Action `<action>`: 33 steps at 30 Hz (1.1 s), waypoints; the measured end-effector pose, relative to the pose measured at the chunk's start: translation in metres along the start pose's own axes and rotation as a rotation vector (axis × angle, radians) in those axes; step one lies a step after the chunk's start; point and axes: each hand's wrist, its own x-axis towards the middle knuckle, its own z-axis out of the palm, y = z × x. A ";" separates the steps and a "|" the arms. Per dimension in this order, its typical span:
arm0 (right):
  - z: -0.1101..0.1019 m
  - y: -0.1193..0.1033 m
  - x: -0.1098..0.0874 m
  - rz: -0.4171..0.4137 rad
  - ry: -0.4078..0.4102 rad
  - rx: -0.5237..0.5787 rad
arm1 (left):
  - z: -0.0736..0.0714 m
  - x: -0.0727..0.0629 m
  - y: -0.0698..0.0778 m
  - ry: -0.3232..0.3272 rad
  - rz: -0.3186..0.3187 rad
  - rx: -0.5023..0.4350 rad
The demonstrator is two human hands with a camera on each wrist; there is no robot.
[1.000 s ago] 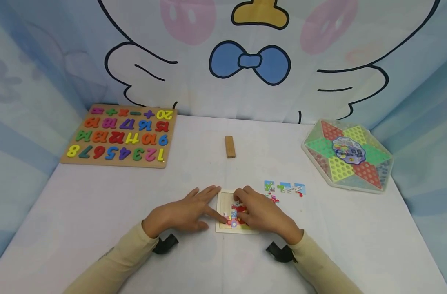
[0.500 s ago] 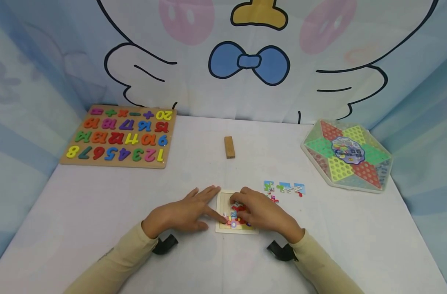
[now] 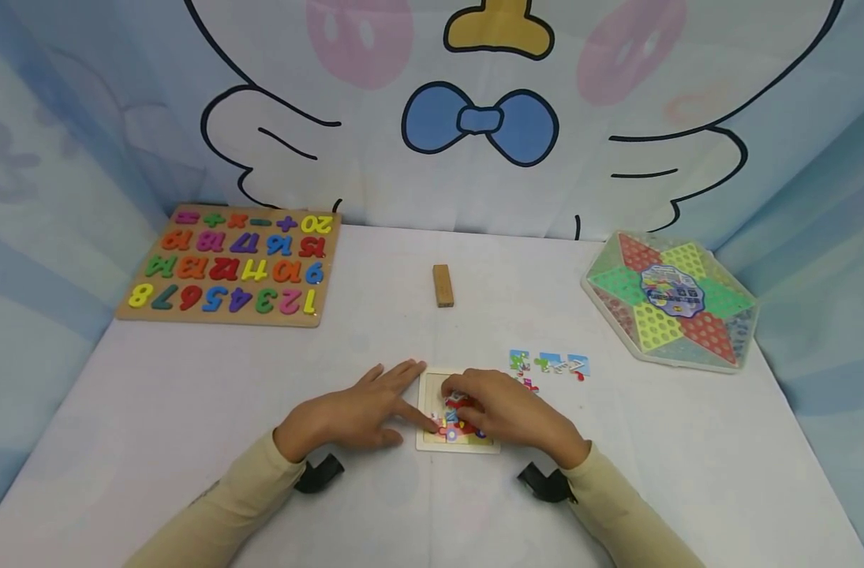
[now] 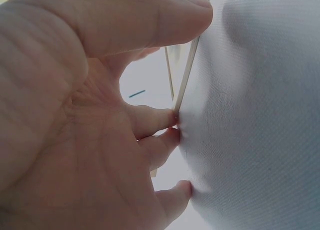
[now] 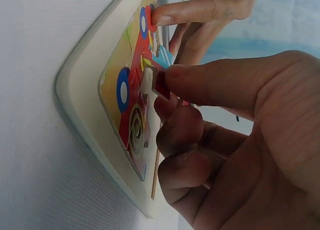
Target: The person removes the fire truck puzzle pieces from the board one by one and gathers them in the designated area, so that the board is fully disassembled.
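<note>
A small jigsaw puzzle in a pale wooden tray [image 3: 433, 382] lies between the hands in the head view. My left hand [image 3: 364, 406] is spread at its left side, one straight finger pressing the colourful pieces [image 5: 142, 34]. In the left wrist view, the thumb [image 4: 175, 20] and other fingertips are close along the tray's edge. My right hand [image 3: 513, 410] is over the tray, pinching a red puzzle piece [image 5: 161, 84] between thumb and fingers. That piece is tilted just above the laid pieces, which show red shapes and blue wheels.
Several loose puzzle pieces [image 3: 551, 362] lie beyond my right hand. A small wooden block [image 3: 443, 285] is further back. A number board [image 3: 233, 264] stands at back left, and a hexagonal board-game box [image 3: 673, 304] at back right, before a printed curtain [image 3: 474, 189].
My right hand has shifted slightly left and nearer over the tray with the piece. The left hand stays in place.
</note>
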 end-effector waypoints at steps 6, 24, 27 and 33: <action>-0.001 0.006 0.001 -0.051 -0.018 0.096 | 0.000 0.001 0.000 0.002 0.008 -0.004; -0.040 0.022 -0.022 0.009 0.100 0.154 | 0.000 0.000 0.002 0.007 -0.008 -0.019; -0.056 0.035 -0.041 0.078 0.174 0.109 | 0.002 0.000 0.003 0.014 -0.015 -0.025; -0.067 0.059 -0.077 0.206 0.228 0.018 | 0.002 0.000 0.003 0.019 -0.015 -0.025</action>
